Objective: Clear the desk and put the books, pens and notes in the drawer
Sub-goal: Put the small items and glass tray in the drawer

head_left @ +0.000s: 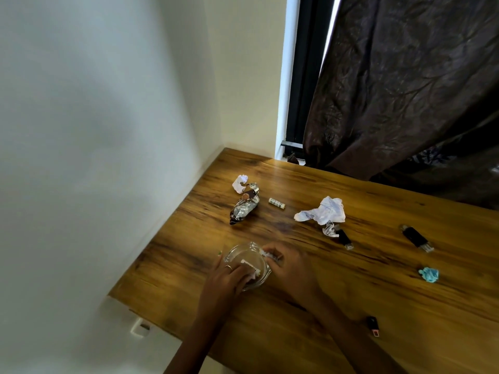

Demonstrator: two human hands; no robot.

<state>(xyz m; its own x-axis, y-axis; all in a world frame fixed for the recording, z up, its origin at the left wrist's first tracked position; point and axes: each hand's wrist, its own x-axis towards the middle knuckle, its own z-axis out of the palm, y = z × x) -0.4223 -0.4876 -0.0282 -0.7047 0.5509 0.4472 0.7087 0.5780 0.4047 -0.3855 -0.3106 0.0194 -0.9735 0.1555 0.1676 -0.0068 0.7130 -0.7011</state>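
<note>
On the wooden desk [351,292], pushed into a corner below a dark curtain [405,90], I see only litter; no books, pens, notes or drawer are in view. Largest loose item: a crumpled white paper [324,211] at centre. Next, a silver snack wrapper [244,209] toward the wall, a small white paper wad [239,183] touching its far end. Two black lighters [344,238] [417,238] lie to the right, well apart. Smaller still: a blue scrap [428,274], a white battery [277,204], a small dark object [372,325] near the front edge. My left hand [229,276] curls round the near rim of a glass ashtray [247,265]; my right hand [291,265] pinches a paper scrap [270,255] at its far rim. Risk, in my judgement: the ashtray sits near the wall-side edge, and a careless tug could slide or tip the smooth glass.
</note>
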